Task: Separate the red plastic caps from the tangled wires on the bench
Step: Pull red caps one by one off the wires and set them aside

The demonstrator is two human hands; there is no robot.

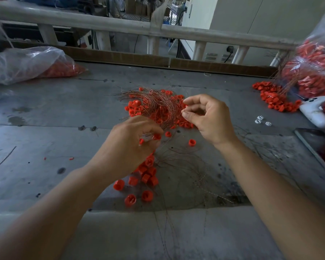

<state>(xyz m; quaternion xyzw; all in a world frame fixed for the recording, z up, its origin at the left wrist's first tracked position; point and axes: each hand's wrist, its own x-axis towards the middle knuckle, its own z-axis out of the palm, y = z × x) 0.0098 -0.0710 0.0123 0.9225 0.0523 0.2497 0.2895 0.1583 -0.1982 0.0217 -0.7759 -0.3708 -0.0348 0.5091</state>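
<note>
At the middle of the desk [64, 109] the tangled wires [158, 106], judged thin and springy, are pinched at their right edge by the right hand [208, 117], while a red cap [157, 136], judged light and rigid, is pinched by the left hand [133, 145].

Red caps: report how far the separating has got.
Done: a loose pile of freed caps lies nearest the person. In hand: the left grip holds a cap; the right grip curls at the tangle's edge. Left: the tangle holds many caps, and more caps spill beside the bag at right.
</note>
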